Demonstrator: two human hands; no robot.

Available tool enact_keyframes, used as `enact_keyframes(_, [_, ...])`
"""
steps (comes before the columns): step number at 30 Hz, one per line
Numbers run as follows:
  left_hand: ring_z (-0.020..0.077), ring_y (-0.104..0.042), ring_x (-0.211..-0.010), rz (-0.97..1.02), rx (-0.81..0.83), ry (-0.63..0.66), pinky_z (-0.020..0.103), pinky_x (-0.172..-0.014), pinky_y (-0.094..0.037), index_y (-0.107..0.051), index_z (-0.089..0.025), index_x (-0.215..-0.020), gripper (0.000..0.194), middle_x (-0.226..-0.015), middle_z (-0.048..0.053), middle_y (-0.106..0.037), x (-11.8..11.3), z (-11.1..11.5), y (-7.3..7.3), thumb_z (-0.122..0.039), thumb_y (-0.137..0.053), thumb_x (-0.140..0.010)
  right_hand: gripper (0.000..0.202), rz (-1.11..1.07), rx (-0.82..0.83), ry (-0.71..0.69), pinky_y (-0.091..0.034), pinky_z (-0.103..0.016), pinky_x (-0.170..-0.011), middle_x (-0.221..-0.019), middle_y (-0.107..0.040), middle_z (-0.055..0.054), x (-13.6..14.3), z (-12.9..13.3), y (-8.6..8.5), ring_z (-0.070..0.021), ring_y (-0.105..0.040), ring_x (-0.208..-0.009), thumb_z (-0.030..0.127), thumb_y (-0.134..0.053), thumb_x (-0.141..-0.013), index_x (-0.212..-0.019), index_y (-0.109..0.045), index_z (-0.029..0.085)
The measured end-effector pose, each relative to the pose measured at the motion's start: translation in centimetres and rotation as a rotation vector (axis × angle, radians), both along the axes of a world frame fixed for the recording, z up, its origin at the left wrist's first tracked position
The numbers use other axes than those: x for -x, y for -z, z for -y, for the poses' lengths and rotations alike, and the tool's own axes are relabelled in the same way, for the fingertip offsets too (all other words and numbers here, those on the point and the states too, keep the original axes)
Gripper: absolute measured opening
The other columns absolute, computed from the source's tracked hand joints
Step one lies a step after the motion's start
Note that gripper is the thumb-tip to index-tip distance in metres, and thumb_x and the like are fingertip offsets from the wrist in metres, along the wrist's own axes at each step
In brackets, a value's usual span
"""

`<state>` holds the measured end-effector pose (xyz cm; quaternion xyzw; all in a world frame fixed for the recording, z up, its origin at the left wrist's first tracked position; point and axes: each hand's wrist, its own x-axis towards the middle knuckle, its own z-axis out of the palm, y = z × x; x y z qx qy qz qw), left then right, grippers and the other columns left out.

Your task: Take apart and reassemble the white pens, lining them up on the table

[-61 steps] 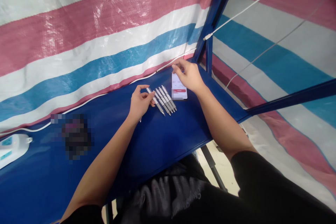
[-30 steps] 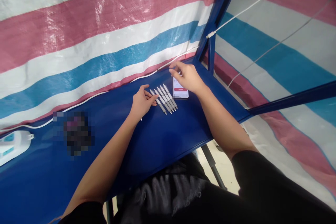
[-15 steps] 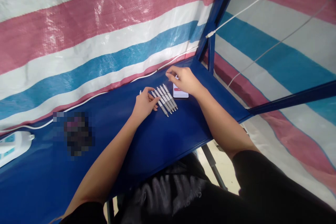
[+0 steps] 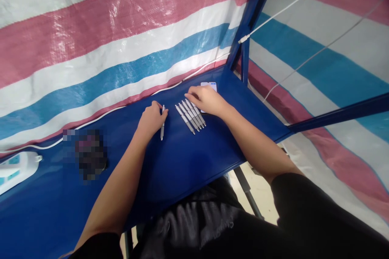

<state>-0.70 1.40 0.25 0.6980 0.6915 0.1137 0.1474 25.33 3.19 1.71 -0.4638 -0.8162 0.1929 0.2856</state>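
A white-and-grey pen (image 4: 162, 131) lies apart from the others, and my left hand (image 4: 151, 120) has its thumb and fingers closed about the upper part. To its right, several similar pens (image 4: 191, 117) are laid side by side in a slanted row, tips toward me. My right hand (image 4: 208, 99) is over the far end of this row, fingers curled in, fingertips close to the pen tops. Whatever those fingers hold, if anything, is hidden. A lit phone (image 4: 209, 84) lies partly covered beneath my right hand.
All of this rests on a blue table (image 4: 182, 162). A pixelated dark object (image 4: 91, 156) and a white plastic item (image 4: 20, 170) are at left. A white cable (image 4: 103, 116) runs along the back edge by the striped sheet (image 4: 121, 28). Blue frame bars (image 4: 340, 113) stand at right.
My left hand has moved left, away from the row, and is now at the separate pen. My right hand has come down and left to the row's far end, uncovering the phone's top.
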Motion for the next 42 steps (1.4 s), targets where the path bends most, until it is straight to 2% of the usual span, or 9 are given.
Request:
enact_keyframes(5, [0.0186,-0.062,-0.047,0.596,0.081,-0.084,0.028,-0.050,-0.050,-0.054,-0.024,-0.090,0.022,-0.058,-0.002,-0.064,0.1,-1.1,0.1,-0.030,-0.075,-0.089,0.057,-0.044,0.087,-0.052,-0.031,-0.033,-0.067,-0.062,-0.052,0.001,0.9,1.1,-0.4,-0.0170,-0.048,-0.062,0.061,-0.058,-0.111,-0.069,-0.044,0.024])
enact_keyframes(8, [0.0129,-0.059,-0.043,0.991,-0.007,-0.044,0.022,-0.045,-0.047,-0.051,-0.023,-0.092,0.027,-0.058,-0.006,-0.062,-0.2,-1.3,-0.5,-0.033,-0.077,-0.090,0.061,-0.102,0.188,-0.098,-0.031,-0.033,-0.066,-0.065,-0.057,0.001,1.6,1.9,-0.7,-0.0164,-0.052,-0.063,0.074,-0.062,-0.104,-0.072,-0.052,0.023])
enact_keyframes(11, [0.0111,-0.063,-0.050,1.154,-0.119,0.001,0.020,-0.048,-0.052,-0.050,-0.024,-0.092,0.033,-0.063,-0.007,-0.063,-0.6,-1.2,-1.4,-0.037,-0.081,-0.090,0.062,-0.170,0.349,-0.233,-0.036,-0.032,-0.067,-0.069,-0.063,0.000,2.7,2.9,-0.8,-0.0160,-0.056,-0.065,0.077,-0.060,-0.104,-0.077,-0.061,0.021])
enact_keyframes(14, [0.0106,-0.065,-0.052,1.180,-0.189,0.071,0.020,-0.049,-0.055,-0.058,-0.022,-0.095,0.036,-0.066,-0.007,-0.064,-0.7,-0.9,-2.0,-0.042,-0.087,-0.088,0.071,-0.372,0.523,-0.340,-0.041,-0.031,-0.067,-0.066,-0.063,-0.001,3.7,3.4,-0.7,-0.0150,-0.056,-0.063,0.081,-0.045,-0.107,-0.077,-0.066,0.020])
enact_keyframes(25, [0.0128,-0.064,-0.051,0.981,-0.082,0.309,0.026,-0.054,-0.057,-0.080,-0.017,-0.099,0.034,-0.064,-0.001,-0.068,-0.2,0.0,-2.5,-0.048,-0.089,-0.086,0.074,-0.888,0.575,-0.046,-0.027,-0.032,-0.054,-0.050,-0.031,0.006,4.3,2.2,0.4,-0.0123,-0.028,-0.050,0.083,-0.047,-0.106,-0.061,-0.028,0.028])
enact_keyframes(32, [0.0083,-0.040,-0.042,0.954,0.152,0.297,0.022,-0.041,-0.030,-0.076,-0.018,-0.080,0.054,-0.054,-0.003,-0.051,0.6,-0.2,-1.3,-0.072,-0.081,-0.088,0.072,-0.658,0.458,-0.209,-0.028,-0.031,-0.056,-0.056,-0.033,0.006,3.2,2.1,0.2,-0.0119,-0.029,-0.055,0.082,-0.055,-0.101,-0.061,-0.034,0.026])
enact_keyframes(36, [0.0087,-0.035,-0.044,1.054,0.216,0.264,0.023,-0.043,-0.026,-0.078,-0.019,-0.080,0.055,-0.052,-0.004,-0.043,1.7,-0.8,-0.4,-0.073,-0.083,-0.084,0.056,-0.482,0.318,-0.277,-0.039,-0.030,-0.064,-0.072,-0.060,0.002,2.0,1.6,-0.3,-0.0152,-0.052,-0.066,0.077,-0.071,-0.094,-0.082,-0.058,0.023])
enact_keyframes(40, [0.0084,-0.036,-0.046,1.013,0.174,0.239,0.023,-0.045,-0.027,-0.079,-0.018,-0.080,0.054,-0.054,-0.003,-0.046,2.5,-1.3,0.4,-0.071,-0.084,-0.085,0.060,-0.364,0.272,-0.200,-0.043,-0.031,-0.070,-0.066,-0.061,0.000,1.1,1.0,-0.3,-0.0175,-0.059,-0.067,0.072,-0.049,-0.109,-0.074,-0.057,0.023])
enact_keyframes(42, [0.0077,-0.037,-0.046,0.993,0.173,0.221,0.022,-0.045,-0.026,-0.078,-0.018,-0.079,0.055,-0.054,-0.003,-0.047,2.7,-1.4,0.7,-0.072,-0.084,-0.085,0.052,-0.307,0.229,-0.189,-0.043,-0.031,-0.071,-0.072,-0.065,-0.001,1.0,0.8,-0.2,-0.0174,-0.060,-0.067,0.067,-0.057,-0.107,-0.080,-0.059,0.023])
